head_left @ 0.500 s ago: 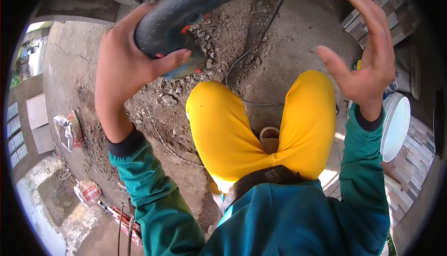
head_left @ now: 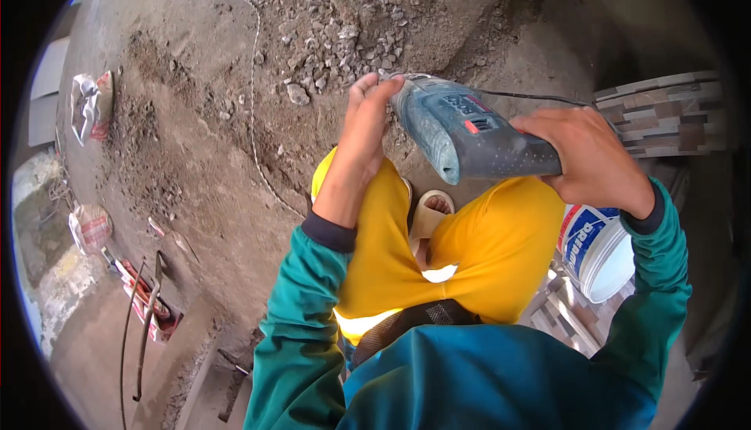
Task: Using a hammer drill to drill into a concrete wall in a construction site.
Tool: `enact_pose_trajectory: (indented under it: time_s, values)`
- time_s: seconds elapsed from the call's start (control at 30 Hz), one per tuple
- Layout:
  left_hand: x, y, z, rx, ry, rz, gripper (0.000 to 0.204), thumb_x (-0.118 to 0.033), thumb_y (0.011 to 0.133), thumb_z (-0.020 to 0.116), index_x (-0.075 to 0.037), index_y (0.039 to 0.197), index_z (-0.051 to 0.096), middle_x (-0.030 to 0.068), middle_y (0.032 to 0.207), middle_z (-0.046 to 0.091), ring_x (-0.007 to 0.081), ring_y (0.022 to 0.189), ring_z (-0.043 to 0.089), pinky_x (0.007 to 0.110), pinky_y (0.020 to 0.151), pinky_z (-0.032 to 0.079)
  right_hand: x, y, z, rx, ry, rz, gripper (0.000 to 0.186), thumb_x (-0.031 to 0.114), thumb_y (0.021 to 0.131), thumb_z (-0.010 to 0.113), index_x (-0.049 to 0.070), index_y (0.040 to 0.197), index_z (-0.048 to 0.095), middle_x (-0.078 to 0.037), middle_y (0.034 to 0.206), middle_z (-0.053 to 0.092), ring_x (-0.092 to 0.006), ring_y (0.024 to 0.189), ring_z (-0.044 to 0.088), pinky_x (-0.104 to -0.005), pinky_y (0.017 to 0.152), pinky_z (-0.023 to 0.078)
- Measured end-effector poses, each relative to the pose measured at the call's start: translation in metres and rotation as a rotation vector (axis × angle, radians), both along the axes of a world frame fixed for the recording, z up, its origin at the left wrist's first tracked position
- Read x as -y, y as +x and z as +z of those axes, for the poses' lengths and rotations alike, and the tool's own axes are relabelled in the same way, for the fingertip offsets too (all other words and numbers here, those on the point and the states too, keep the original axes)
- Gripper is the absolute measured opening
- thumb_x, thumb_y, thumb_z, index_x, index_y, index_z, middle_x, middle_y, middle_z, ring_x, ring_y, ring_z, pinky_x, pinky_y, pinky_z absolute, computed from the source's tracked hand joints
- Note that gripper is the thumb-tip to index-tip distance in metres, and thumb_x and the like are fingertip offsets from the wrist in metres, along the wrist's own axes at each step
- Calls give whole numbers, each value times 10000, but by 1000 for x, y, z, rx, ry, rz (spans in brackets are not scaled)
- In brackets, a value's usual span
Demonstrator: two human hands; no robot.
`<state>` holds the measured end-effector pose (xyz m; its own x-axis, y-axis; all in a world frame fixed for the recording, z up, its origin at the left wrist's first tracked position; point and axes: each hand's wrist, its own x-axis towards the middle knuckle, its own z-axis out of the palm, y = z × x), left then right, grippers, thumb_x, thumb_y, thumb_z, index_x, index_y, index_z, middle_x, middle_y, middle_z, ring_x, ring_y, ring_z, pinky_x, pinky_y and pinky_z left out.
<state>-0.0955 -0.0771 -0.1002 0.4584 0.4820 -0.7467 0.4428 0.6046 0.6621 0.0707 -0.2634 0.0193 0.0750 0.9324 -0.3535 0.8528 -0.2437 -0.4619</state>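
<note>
I am gripping a blue and dark power tool (head_left: pixel 469 134) with both hands, and it is lying tilted across the space in front of my knees. My right hand (head_left: pixel 596 154) is clamping around its dark handle end, thumb along the top. My left hand (head_left: pixel 364 121) is closing on its front end, though the tool's body is hiding some of those fingers. A black cord (head_left: pixel 540 98) is showing behind the tool and running off past my right hand.

Beside my right forearm, a white bucket (head_left: pixel 583 244) with a blue and red label is leaning in view, its pale round end facing my sleeve. I am not managing to tell whether that end is a lid or an open mouth, so I cannot say what it is holding.

Far to my left, a crumpled white and red sack (head_left: pixel 100 109) is lying on the floor, its contents not showing. Nearer me, a second sack (head_left: pixel 92 228), rounder, is sitting beside a red box-like container (head_left: pixel 163 325); what is inside either one is too small to make out. A bent dark bar (head_left: pixel 159 262) is crossing near that container. Loose rubble (head_left: pixel 352 39) is spreading over the ground beyond the tool.
</note>
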Motion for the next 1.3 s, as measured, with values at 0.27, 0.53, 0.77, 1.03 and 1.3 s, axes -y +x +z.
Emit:
enact_pose_trajectory:
  time_s: [0.27,0.53,0.77,1.03,1.3]
  values:
    - [60,-70,27,201,-678,377,433,-291,874,640,28,1134,506,167,1033,644,263,854,680,410,727,584,5,-103,38,22,-28,-3,562,-74,609,626,23,1162,637,-163,1145,670,-377,936,660,-412,760,545]
    - [184,-111,157,320,-1166,651,482,-402,859,715,-39,1151,592,98,1026,690,217,905,679,370,828,554,97,-150,217,-112,-249,-457,508,-54,627,586,6,1127,646,-222,1000,684,-402,889,675,-397,808,538]
    - [279,-116,241,195,-1423,561,505,-446,841,727,-68,1146,590,113,1028,671,238,981,664,424,867,543,138,-192,343,-82,-548,-641,423,25,652,680,-18,1064,599,-232,947,678,-405,844,678,-434,738,540]
    - [297,-130,272,-229,-1292,163,1129,-616,746,733,-83,1492,75,297,1391,381,379,1162,564,558,986,435,157,-184,361,-241,-820,-824,244,99,714,695,-32,906,621,-222,773,671,-400,723,678,-401,689,533]
    - [237,-183,190,40,91,-1131,546,-305,817,652,-100,1310,540,149,1221,610,368,1086,601,480,925,459,182,-201,389,-261,-751,-1153,154,34,719,665,-39,853,644,-102,723,657,-163,552,602,-292,545,481]
